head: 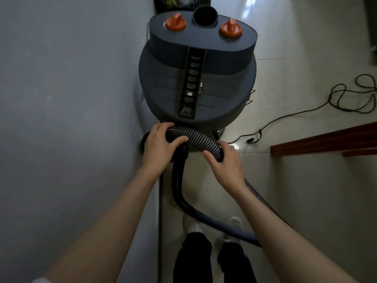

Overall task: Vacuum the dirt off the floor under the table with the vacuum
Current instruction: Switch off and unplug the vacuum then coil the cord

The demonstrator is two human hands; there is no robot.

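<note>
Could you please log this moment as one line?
stage: hose handling | left hand: grips black ribbed vacuum hose | right hand: grips same hose | dark grey drum vacuum: upright by wall

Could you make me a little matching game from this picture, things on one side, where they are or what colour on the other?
Things:
1. ribbed hose
2. two knobs
3. power cord
4. vacuum

Descriptions:
A. orange
B. lying in loops on the floor tiles
C. held in both hands
D. standing next to the wall

Pairs: 1-C, 2-A, 3-B, 4-D
</note>
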